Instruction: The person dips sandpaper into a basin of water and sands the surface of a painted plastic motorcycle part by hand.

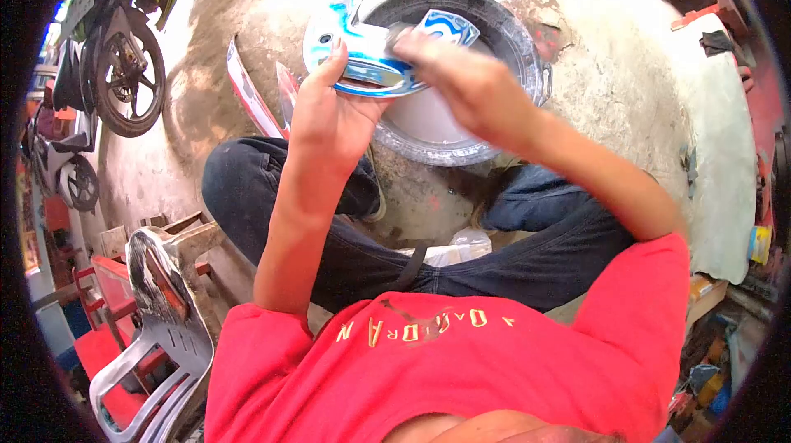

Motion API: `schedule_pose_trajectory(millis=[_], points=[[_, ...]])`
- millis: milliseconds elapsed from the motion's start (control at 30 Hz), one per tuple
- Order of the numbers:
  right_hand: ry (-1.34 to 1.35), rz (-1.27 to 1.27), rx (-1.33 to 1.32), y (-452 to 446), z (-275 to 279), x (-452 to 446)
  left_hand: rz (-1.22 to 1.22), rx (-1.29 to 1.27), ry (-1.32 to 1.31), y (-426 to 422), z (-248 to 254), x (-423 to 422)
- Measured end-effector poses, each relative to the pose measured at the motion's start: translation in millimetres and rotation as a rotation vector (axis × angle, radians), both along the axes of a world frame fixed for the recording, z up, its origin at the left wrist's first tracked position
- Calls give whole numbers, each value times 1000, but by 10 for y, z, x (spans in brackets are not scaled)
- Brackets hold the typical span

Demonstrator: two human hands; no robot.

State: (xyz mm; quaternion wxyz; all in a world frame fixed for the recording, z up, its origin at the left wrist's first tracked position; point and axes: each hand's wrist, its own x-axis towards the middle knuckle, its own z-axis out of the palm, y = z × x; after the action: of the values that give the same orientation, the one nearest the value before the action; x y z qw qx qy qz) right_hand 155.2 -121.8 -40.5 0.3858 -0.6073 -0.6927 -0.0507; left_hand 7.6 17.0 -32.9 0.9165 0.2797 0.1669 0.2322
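Observation:
A glossy blue-and-white body panel (362,35), which looks like a motorcycle fairing piece with a long opening in it, is tilted over a black basin (504,24). Cloudy, pale water (420,117) fills the basin's lower part. My left hand (334,109) grips the panel from its near left side, thumb on the upper face. Bent over the panel's middle, my right hand (474,84) is smeared by motion. Its fingers close on a small dark-grey thing against the surface, too blurred to name. My hands hide part of the panel.
Red-and-white curved panels (251,93) lie on the concrete floor left of the basin. Motorcycles (124,64) stand at far left. A grey plastic chair (177,340) and wooden pieces (194,237) are at lower left. A pale-topped bench (725,163) runs along the right.

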Motion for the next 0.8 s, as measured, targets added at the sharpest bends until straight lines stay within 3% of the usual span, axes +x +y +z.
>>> schedule_pose_trajectory(millis=[133, 167, 200, 267, 300, 367, 400, 533, 600, 667, 733, 800], points=[[-45, 21, 1, -1, -89, 240, 38, 18, 65, -66, 76, -26], [173, -117, -107, 49, -182, 401, 48, -11, 55, -82, 97, -20], [275, -306, -446, 24, -8, 460, 60, -11, 80, -88, 108, -29], [30, -205, -109, -15, -189, 252, 97, -13, 115, -70, 126, -13], [-27, -23, 33, -13, -60, 34, 43, -28, 43, -13, 57, -24], [-12, 90, 18, -85, 58, -138, -83, -54, -76, 135, -135, -94], [18, 121, -7, -90, 31, -75, -29, -31, -15, 86, -84, -72], [175, -281, -342, 87, -98, 516, 75, -21, 107, -110, 98, -22], [85, -221, -84, 36, -196, 229, 37, -30, 68, -79, 97, 11], [62, 62, -12, -42, -1, -124, -34, -24, 17, -30, -42, -45], [22, 98, 15, -54, 13, -51, -56, -33, -16, 8, -104, -41], [99, -88, -99, 40, -129, 302, 14, 23, 76, -102, 48, -15]])
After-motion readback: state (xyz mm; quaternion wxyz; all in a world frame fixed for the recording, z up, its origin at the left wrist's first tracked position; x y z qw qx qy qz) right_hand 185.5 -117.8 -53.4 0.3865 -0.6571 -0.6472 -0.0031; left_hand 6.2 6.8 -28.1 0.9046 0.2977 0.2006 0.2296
